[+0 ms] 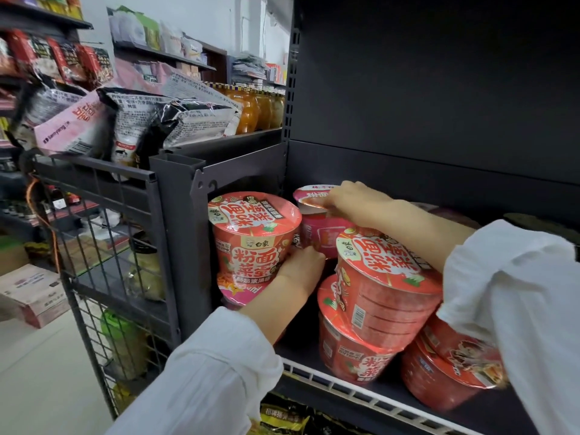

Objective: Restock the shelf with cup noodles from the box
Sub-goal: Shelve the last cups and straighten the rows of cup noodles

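I judged restocking partly done: several cup noodles already stood on the dark shelf [314, 356]. My left hand [301, 266] pressed the red cup [254, 237] at the shelf's left end; my right hand [354, 200] gripped the pink cup [317, 221] behind it. The box was out of view.

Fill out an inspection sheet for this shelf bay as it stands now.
Surface: dark metal shelf with pale slotted front rail, partly stocked.
Job's things: red cup noodle tub at far left atop a pink one; pink tub at back; tilted red tub stacked on another. Box not seen.
Clutter: nothing seen on shelf.
Grippers: left hand against far-left tub's side; right hand on pink tub's lid.
Cables: orange cable by wire rack.
Surroundings: noodle packets, orange jars.
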